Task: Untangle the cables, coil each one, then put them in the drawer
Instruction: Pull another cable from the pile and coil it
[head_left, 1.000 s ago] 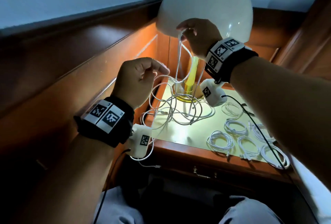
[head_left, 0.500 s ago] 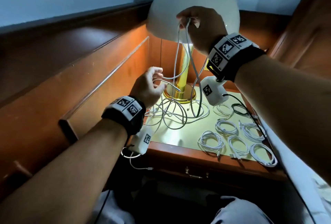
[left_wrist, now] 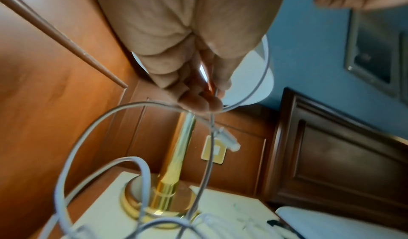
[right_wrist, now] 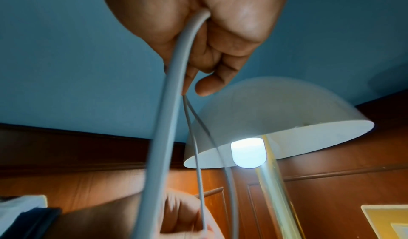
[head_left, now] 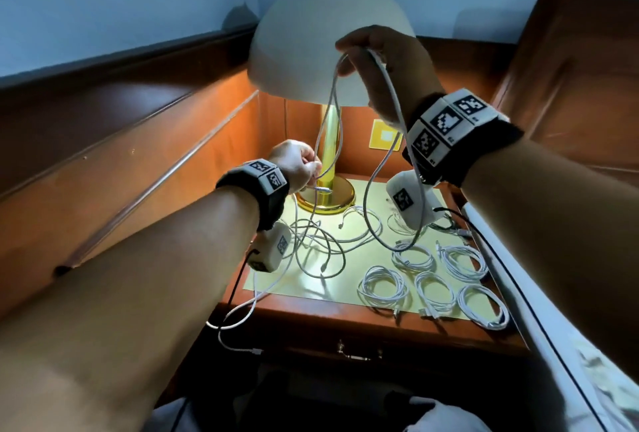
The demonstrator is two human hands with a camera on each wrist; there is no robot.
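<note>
Now, at left: panelled wall [head_left: 145, 141], nothing on it. Left hand [head_left: 297, 163] low beside the lamp stem [head_left: 330, 144], fingers pinched on a grey cable [head_left: 332, 113] near its plug — moved down and inward from chest height a second ago. Loose tangle [head_left: 321, 245] below it on the nightstand top [head_left: 311, 284], one white strand draped over the front edge. Thinner than a second ago, with fewer loops stacked near the lamp base [head_left: 326, 198].

Centre: cable run taut-ish from left pinch up to right hand [head_left: 375, 61], raised in front of the lamp shade [head_left: 311, 40]. Right fingers curled round the cable, two strands hanging below in a long loop. Raised higher than half a second ago — likely drawing one cable free of the pile, not yet coiling.

Right: six white coils [head_left: 382, 288] laid in rows on the top, unchanged. Drawer [head_left: 356, 354] below closed, brass handle visible.

Judgement: untangling well along; remaining work is this cable, the few loose ones, then stowing all.
</note>
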